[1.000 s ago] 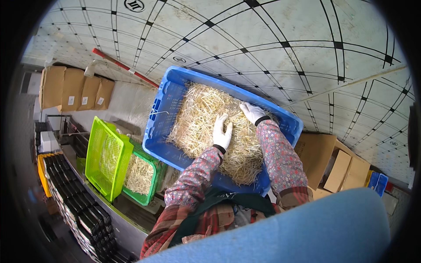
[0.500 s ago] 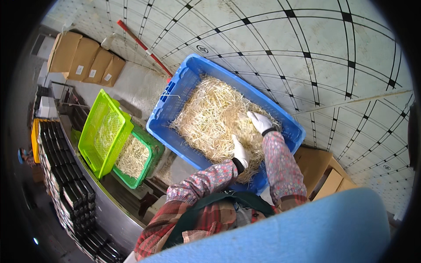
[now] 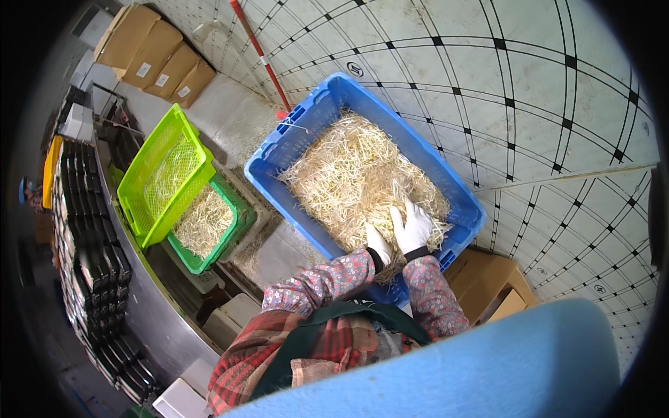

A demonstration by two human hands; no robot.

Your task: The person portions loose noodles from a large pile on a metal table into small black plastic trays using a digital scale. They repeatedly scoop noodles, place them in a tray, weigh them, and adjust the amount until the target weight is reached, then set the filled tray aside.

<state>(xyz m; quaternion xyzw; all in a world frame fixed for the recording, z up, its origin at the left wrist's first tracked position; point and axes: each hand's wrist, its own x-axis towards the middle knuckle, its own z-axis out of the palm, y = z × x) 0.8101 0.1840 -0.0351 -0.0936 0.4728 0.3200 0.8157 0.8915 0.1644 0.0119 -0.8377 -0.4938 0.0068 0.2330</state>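
Observation:
A deep blue crate (image 3: 282, 216) holds a large heap of bean sprouts (image 3: 348, 174), pale with yellowish heads. Both my hands wear white gloves and touch the sprouts near the crate's near right part. My left hand (image 3: 378, 245) is low at the heap's near edge, one digit stretched out and the others partly hidden. Close beside it, my right hand (image 3: 414, 228) lies on the sprouts with thumb and fingers apart. Sprouts lie between and in front of the hands; neither hand is seen closed round a bunch.
Left of the crate, a lime-green basket (image 3: 129, 202) tilts over a green basket (image 3: 240, 226) of sprouts. A metal ledge (image 3: 164, 306) runs beyond them, with stacked black trays (image 3: 90, 258) farther left. Cardboard boxes (image 3: 150, 52), a red pole (image 3: 261, 59) and a tiled wall (image 3: 529, 90) stand behind.
My right hand has drawn back toward me and nearer the left hand, its fingers now more spread. The left hand stays low in the sprouts. The whole view has shifted slightly.

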